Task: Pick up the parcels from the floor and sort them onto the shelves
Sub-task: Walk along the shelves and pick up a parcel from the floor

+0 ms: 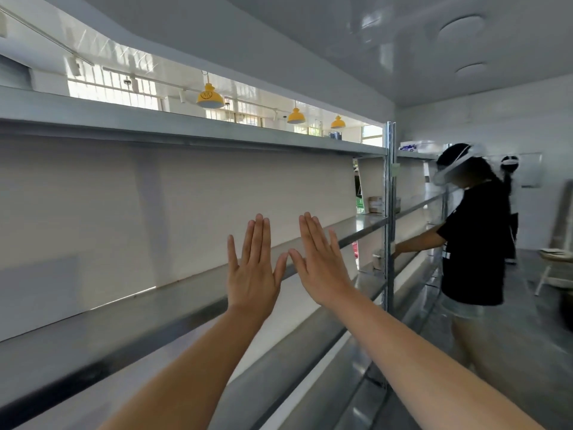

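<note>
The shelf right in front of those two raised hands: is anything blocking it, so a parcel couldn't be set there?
Nothing visible does. The left hand and right hand are open and empty, and the shelf beyond them lies bare.

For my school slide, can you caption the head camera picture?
Two empty hands, left hand and right hand, held open before bare metal shelves.

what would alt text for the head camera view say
Two bare hands, left hand and right hand, are held up open and empty before long metal shelves. At right, a person in a black shirt reaches into a shelf.
</note>
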